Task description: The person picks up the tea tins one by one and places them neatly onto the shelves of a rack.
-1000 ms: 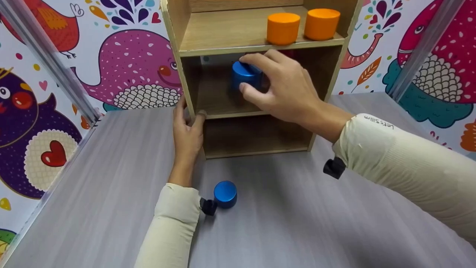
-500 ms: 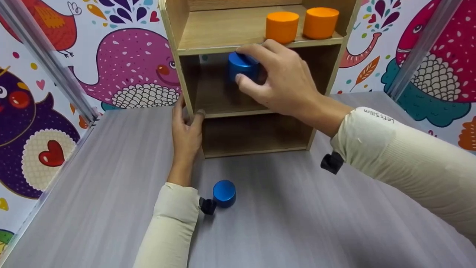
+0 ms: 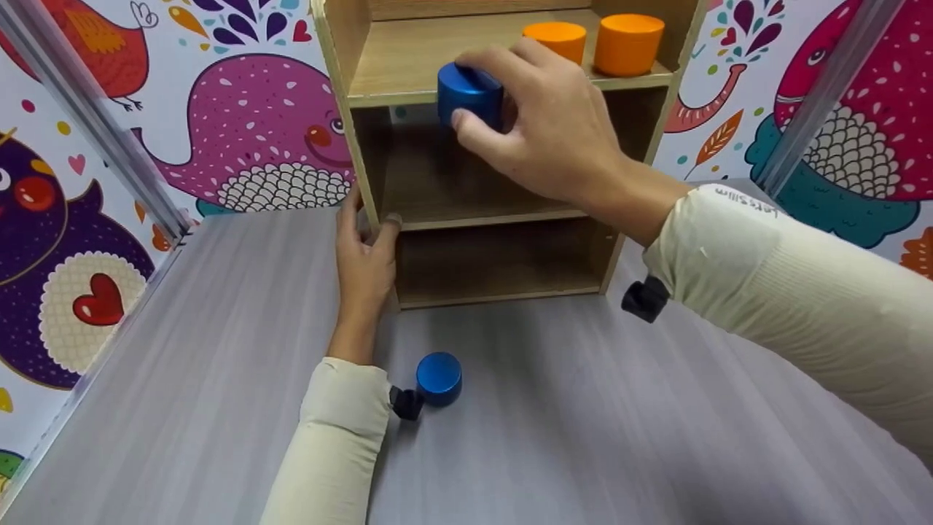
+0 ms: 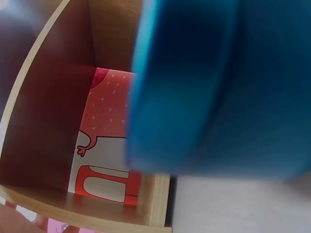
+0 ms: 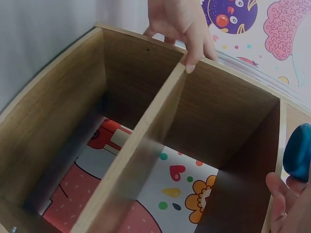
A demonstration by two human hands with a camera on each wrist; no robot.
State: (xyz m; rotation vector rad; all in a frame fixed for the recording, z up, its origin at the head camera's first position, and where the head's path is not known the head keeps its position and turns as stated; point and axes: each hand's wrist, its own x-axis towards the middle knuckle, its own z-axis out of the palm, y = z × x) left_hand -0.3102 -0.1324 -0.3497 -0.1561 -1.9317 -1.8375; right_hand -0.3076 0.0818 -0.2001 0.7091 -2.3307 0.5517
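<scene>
My right hand (image 3: 557,131) pinches a metallic blue cylinder (image 3: 463,95) between thumb and fingers. It is held in front of the upper board's edge of a wooden shelf unit (image 3: 503,219). In the right wrist view the held cylinder shows at the right edge. My left hand (image 3: 367,266) grips the unit's left side panel, thumb on the front edge at the middle board. A second blue cylinder (image 3: 439,375) stands on the table beside the left wrist; it looms blurred in the left wrist view. On the upper board are two orange cylinders, one (image 3: 557,38) partly hidden behind my right hand.
The other orange cylinder (image 3: 628,47) stands near the right side panel. Below, the unit has a middle and a bottom compartment. Cartoon-printed walls (image 3: 270,131) enclose the grey table (image 3: 568,408). A black camera (image 3: 406,403) sits on the left wrist.
My right hand has raised the blue cylinder from the middle compartment up to the upper board's edge, slightly leftward. The left hand keeps its hold on the side panel.
</scene>
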